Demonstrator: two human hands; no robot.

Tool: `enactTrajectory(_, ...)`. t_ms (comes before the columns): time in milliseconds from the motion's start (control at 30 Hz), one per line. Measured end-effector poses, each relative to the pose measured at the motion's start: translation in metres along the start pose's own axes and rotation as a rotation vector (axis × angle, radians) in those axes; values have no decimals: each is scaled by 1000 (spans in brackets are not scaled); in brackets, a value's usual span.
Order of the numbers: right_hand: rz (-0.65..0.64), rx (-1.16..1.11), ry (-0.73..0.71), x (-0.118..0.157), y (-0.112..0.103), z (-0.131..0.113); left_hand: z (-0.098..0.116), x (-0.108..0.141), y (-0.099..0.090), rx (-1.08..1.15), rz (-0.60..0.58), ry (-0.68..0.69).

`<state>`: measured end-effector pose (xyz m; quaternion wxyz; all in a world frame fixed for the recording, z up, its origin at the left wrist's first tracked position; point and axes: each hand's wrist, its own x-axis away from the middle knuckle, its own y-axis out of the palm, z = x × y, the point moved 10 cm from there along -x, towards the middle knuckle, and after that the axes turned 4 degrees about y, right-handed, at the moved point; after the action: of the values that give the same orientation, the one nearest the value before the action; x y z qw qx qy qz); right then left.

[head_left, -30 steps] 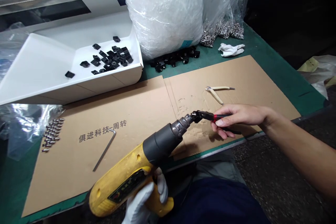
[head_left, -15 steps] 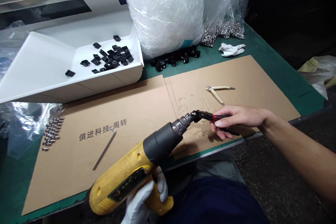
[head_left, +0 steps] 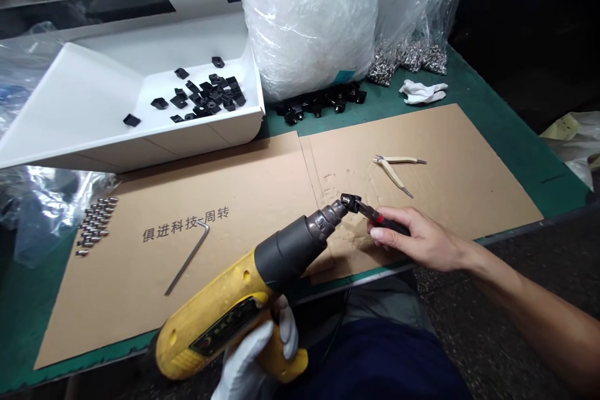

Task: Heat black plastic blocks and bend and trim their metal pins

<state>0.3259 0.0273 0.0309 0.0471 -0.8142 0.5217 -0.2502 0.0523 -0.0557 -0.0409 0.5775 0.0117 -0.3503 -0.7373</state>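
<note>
L hand [head_left: 250,353] gloved, gripping, low ctr; R hand [head_left: 417,236] bare, gripping, forearm [head_left: 525,300] angled fm lower R.

Got a crumpled white cloth [head_left: 424,93] toward the green tabletop's [head_left: 510,145] right edge, silver L-shaped hex key [head_left: 187,262] nearer the front.

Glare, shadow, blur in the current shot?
Head view: bright glare on the big plastic bag; head view: shadow from the white tray across the cardboard's back edge; head view: label on the heat gun too soft to read.
</note>
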Motion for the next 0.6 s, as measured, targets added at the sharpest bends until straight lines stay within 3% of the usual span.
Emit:
enactTrajectory(300,227,104,-75,9,3,-11,1,1,-2,-8,10,27)
enactTrajectory(600,323,180,-85,13,5,-12,3,1,-1,-28,36,22)
